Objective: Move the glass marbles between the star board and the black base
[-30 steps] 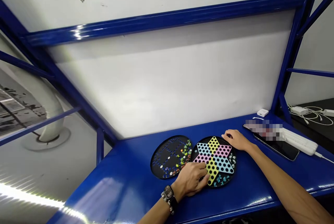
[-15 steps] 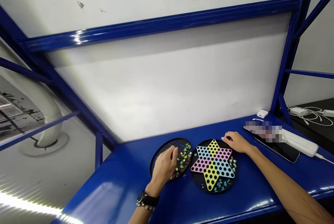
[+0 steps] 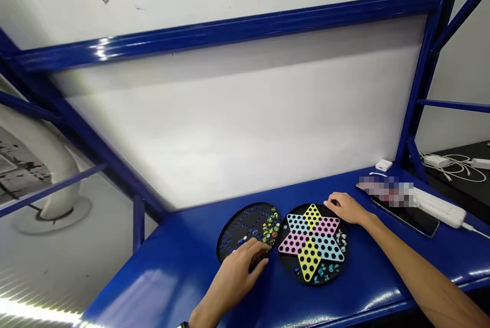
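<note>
My left hand (image 3: 239, 270) is over the near edge of a round black tray (image 3: 234, 238), its thumb and fingers curved around dark reddish marbles that show only partly. Green, yellow and red marbles (image 3: 271, 227) lie along that tray's right side. Beside it is a second round black tray holding a star-shaped board (image 3: 311, 242) in yellow, pink and blue with black holes. Clear marbles (image 3: 340, 240) and blue-green marbles (image 3: 325, 271) sit around the star. My right hand (image 3: 346, 207) rests at the second tray's upper right rim, fingers curled; whether it holds anything is hidden.
Phones (image 3: 408, 217) and a white power strip (image 3: 440, 208) lie on the right of the blue table (image 3: 184, 246). A small white adapter (image 3: 383, 165) is at the back. Blue frame bars (image 3: 229, 29) cross the white wall panel.
My left hand has moved down toward the near rim of the left tray, and its fingers have spread around the marbles there. My right hand has stayed in place. The view has shifted slightly.
</note>
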Action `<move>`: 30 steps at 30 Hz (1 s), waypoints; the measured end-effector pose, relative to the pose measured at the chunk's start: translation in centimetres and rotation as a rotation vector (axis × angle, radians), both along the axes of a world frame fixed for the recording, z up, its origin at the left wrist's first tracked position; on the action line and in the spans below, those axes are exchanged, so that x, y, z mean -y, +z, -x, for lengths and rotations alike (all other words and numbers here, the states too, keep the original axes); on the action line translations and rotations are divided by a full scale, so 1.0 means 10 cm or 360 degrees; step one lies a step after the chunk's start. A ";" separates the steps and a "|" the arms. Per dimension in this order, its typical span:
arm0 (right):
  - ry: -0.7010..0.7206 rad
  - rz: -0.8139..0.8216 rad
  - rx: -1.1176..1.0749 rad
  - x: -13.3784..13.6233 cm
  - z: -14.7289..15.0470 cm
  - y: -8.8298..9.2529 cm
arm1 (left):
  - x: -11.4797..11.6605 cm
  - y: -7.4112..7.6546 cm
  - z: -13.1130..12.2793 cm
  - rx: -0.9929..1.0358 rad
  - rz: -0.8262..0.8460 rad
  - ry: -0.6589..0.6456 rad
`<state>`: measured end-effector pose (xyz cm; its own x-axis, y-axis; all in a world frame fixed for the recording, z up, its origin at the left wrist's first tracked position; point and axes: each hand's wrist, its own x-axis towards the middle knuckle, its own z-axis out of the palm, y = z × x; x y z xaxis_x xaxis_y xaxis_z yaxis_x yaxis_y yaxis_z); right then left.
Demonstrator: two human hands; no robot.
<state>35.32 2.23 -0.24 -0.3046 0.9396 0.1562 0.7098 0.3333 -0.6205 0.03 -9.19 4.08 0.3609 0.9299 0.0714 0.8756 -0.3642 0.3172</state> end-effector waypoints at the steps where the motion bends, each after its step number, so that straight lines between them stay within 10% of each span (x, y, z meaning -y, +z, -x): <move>1: 0.0003 -0.0001 0.0004 0.00 0.00 0.00 | 0.02 -0.01 -0.03 -0.0050 0.0004 -0.0041; 15: 0.0014 0.0024 0.0005 0.00 0.01 -0.01 | -0.13 -0.07 0.40 0.0049 -0.0183 0.0308; 24: -0.0005 -0.0031 0.0034 -0.01 0.01 -0.05 | 0.16 0.05 -0.66 0.0073 -0.0008 -0.0235; 30: 0.0007 -0.0042 0.0031 -0.01 0.01 -0.05 | 0.13 0.04 -0.76 0.0024 0.0194 -0.0153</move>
